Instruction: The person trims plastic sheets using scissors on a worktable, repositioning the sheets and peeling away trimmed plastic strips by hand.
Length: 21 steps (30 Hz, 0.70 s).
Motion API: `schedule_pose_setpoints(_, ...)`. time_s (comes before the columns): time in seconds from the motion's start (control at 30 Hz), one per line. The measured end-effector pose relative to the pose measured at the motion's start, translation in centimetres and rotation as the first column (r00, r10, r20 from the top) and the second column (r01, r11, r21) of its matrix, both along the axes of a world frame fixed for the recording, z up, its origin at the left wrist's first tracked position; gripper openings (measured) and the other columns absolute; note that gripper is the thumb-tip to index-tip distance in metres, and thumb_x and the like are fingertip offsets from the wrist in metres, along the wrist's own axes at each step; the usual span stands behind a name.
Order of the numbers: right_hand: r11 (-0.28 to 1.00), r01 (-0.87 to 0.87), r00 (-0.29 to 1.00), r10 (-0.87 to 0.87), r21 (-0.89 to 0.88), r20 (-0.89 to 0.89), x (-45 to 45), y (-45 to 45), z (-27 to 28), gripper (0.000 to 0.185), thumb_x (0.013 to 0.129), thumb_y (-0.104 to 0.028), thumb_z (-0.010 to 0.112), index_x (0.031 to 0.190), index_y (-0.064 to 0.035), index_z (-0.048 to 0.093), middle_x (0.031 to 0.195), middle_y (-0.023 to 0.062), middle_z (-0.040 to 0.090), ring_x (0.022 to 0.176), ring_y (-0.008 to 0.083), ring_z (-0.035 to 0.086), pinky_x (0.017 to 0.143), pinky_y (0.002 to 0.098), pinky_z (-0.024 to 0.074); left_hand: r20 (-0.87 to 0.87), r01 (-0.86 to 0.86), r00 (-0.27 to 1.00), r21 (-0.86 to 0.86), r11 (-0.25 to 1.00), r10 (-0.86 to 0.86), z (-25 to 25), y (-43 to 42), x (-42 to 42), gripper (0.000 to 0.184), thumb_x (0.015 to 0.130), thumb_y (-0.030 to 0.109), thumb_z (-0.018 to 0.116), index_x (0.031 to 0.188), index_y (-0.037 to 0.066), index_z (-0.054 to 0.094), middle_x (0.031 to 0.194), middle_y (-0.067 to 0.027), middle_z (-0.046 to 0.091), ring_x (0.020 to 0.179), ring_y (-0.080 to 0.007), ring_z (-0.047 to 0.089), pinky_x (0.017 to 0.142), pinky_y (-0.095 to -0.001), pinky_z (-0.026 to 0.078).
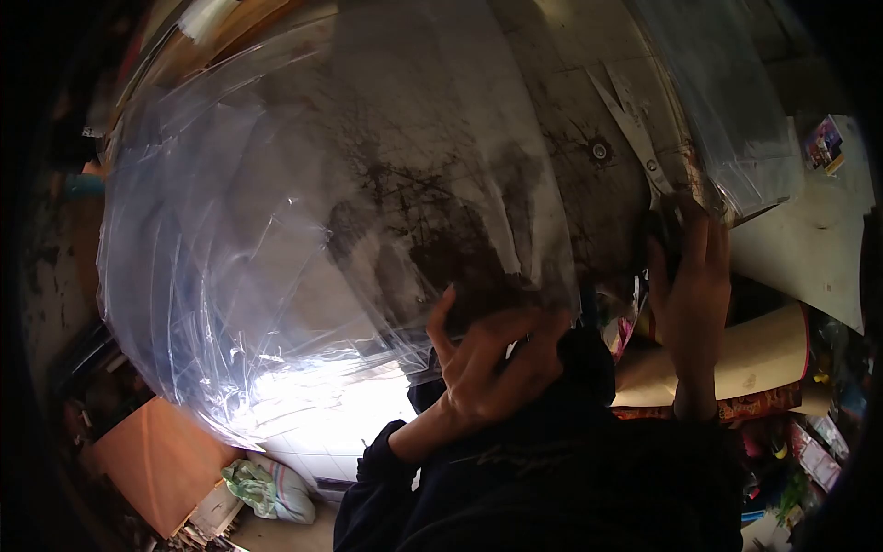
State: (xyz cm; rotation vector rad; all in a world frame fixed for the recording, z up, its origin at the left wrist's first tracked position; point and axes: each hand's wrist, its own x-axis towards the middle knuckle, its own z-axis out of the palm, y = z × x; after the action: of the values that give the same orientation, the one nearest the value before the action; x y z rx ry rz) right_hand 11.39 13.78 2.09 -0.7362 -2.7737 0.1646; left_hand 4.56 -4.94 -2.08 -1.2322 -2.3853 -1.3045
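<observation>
It's a dim, cluttered room I'm standing in, with a glaring patch of light on the near left and a scuffed, dark-stained bench (pixel 590 198) in the middle. Nearest, off to the left, a pale sack (pixel 292 501) with something green in it sits beside an orange board (pixel 166 465); on the near right a tan sheet (pixel 727 368) curves below the person's right wrist.

A little farther in, the left hand (pixel 497 359) is at the near side of a clear plastic sheet (pixel 230 212), fingers bent; from here I can't tell whether that grip pinches the plastic or only presses on it. To its right, the right hand (pixel 697 290) is wrapped round the handles of the scissors (pixel 635 133). Their long axis runs near to far, leaning left toward the tips, and the blades look parted.

The sheet spreads across the middle and left, its right edge also running near to far. That edge lies left of the right grip and of the blades, with bare bench between; the left hand is the nearer one to it. A bolt head (pixel 599 151) shows in that gap. Farther off on the right, another plastic piece (pixel 727 101) hangs over the bench side.
</observation>
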Motion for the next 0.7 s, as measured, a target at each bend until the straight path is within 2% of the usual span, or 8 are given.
schedule_pose_setpoints(0.13, 0.997, 0.017, 0.993, -0.027, 0.081, 0.118, 0.1, -0.4, 0.0, 0.038, 0.081, -0.009, 0.059, 0.116, -0.0051, 0.047, 0.103, 0.0138, 0.050, 0.093, 0.0286, 0.053, 0.074, 0.0377, 0.0491, 0.016, 0.006, 1.000, -0.005, 1.000, -0.006, 0.1, -0.2, 0.2, 0.028, 0.059, 0.002, 0.065, 0.085, 0.012, 0.069, 0.080, 0.0009, 0.062, 0.076, -0.0103, 0.061, 0.102, -0.0511, 0.027)
schedule_pose_setpoints(0.2, 0.994, 0.013, 0.988, -0.029, 0.109, 0.154, 0.1, -0.6, 0.3, 0.034, 0.082, -0.011, 0.058, 0.115, -0.0053, 0.049, 0.101, 0.0119, 0.051, 0.091, 0.0265, 0.053, 0.072, 0.0362, 0.0490, 0.002, 0.011, 1.000, 0.004, 1.000, -0.011, -0.2, -0.2, 0.2, 0.026, 0.062, 0.007, 0.066, 0.087, 0.012, 0.069, 0.080, 0.0021, 0.061, 0.073, -0.0086, 0.060, 0.102, -0.0505, 0.026)
schedule_pose_setpoints(0.23, 0.997, 0.035, 0.991, -0.025, -0.074, 0.128, 0.0, -1.1, 1.1, 0.031, 0.081, -0.011, 0.059, 0.112, -0.0060, 0.053, 0.107, 0.0114, 0.052, 0.098, 0.0260, 0.054, 0.076, 0.0350, 0.0484, -0.010, 0.013, 1.000, 0.012, 1.000, -0.013, -0.3, -0.2, 0.1, 0.024, 0.065, 0.011, 0.067, 0.089, 0.013, 0.070, 0.081, 0.0033, 0.060, 0.071, -0.0068, 0.060, 0.102, -0.0500, 0.025)
schedule_pose_setpoints(0.3, 0.966, 0.048, 0.995, -0.023, -0.253, 0.098, -0.2, -1.1, 2.0, 0.029, 0.080, -0.010, 0.060, 0.109, -0.0067, 0.057, 0.112, 0.0109, 0.053, 0.104, 0.0255, 0.054, 0.079, 0.0337, 0.0479, -0.011, 0.016, 1.000, 0.009, 1.000, -0.016, -0.2, -0.3, 0.1, 0.023, 0.066, 0.011, 0.067, 0.088, 0.013, 0.070, 0.081, 0.0031, 0.060, 0.071, -0.0069, 0.060, 0.102, -0.0501, 0.025)
schedule_pose_setpoints(0.33, 0.892, -0.445, 0.895, 0.446, -0.076, -0.011, -0.4, -0.9, 2.3, 0.022, 0.080, -0.011, 0.060, 0.101, -0.0077, 0.060, 0.108, 0.0084, 0.056, 0.101, 0.0219, 0.057, 0.079, 0.0324, 0.0478, -0.008, 0.022, 1.000, 0.004, 1.000, -0.022, -0.2, -0.3, 0.0, 0.022, 0.066, 0.011, 0.067, 0.088, 0.013, 0.070, 0.081, 0.0030, 0.060, 0.071, -0.0070, 0.060, 0.102, -0.0503, 0.025)
schedule_pose_setpoints(0.37, 0.573, -0.808, 0.576, 0.817, 0.135, -0.020, -0.4, -0.8, 2.5, 0.015, 0.079, -0.013, 0.060, 0.093, -0.0088, 0.064, 0.104, 0.0059, 0.058, 0.098, 0.0183, 0.059, 0.078, 0.0312, 0.0477, -0.012, 0.024, 1.000, 0.007, 1.000, -0.024, -0.2, -0.3, 0.0, 0.022, 0.066, 0.011, 0.067, 0.088, 0.013, 0.070, 0.081, 0.0030, 0.060, 0.071, -0.0070, 0.060, 0.102, -0.0503, 0.025)
schedule_pose_setpoints(0.57, 0.457, -0.852, 0.473, 0.881, 0.256, 0.002, -1.0, -0.1, 1.9, 0.011, 0.076, -0.017, 0.058, 0.083, -0.0098, 0.062, 0.092, 0.0030, 0.062, 0.091, 0.0156, 0.061, 0.075, 0.0299, 0.0489, -0.019, 0.001, 1.000, 0.047, 0.999, 0.000, -0.6, -0.3, 0.3, 0.011, 0.066, 0.013, 0.069, 0.077, 0.013, 0.067, 0.082, 0.0029, 0.061, 0.074, -0.0080, 0.062, 0.101, -0.0490, 0.026)
schedule_pose_setpoints(0.7, 0.452, -0.864, 0.459, 0.888, 0.222, -0.022, -1.4, 0.0, 1.3, 0.011, 0.075, -0.016, 0.058, 0.083, -0.0094, 0.062, 0.091, 0.0025, 0.061, 0.089, 0.0167, 0.061, 0.073, 0.0303, 0.0499, 0.032, -0.026, 0.999, -0.088, 0.996, 0.029, 1.9, 0.4, 0.2, 0.011, 0.066, 0.015, 0.070, 0.075, 0.012, 0.064, 0.078, 0.0021, 0.060, 0.069, -0.0092, 0.060, 0.088, -0.0429, 0.035)
